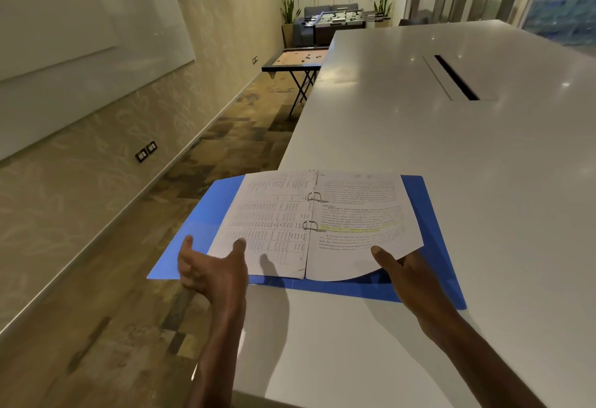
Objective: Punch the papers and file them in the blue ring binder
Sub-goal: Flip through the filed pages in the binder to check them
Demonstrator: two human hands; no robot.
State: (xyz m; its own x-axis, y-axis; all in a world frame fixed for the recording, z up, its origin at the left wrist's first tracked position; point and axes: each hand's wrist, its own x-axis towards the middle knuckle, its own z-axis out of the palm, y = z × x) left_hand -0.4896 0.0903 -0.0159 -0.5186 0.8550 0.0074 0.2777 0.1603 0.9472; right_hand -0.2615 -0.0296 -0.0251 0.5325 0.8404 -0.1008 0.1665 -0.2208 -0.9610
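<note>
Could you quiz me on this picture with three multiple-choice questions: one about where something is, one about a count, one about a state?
1. Where does the binder lie?
A. On the floor
B. At the table's near left corner, its left cover past the edge
C. On the sofa

2. How many rings hold the papers?
A. Two
B. Three
C. Four

3. What is the binder's state?
A. Shut
B. Open, with no paper in it
C. Open, pages spread both sides

Answers: 1 B, the blue left cover hangs over the carpet. 2 A, two metal loops show at the spine. 3 C, the left hand and right hand are at the pages' near edges.
</note>
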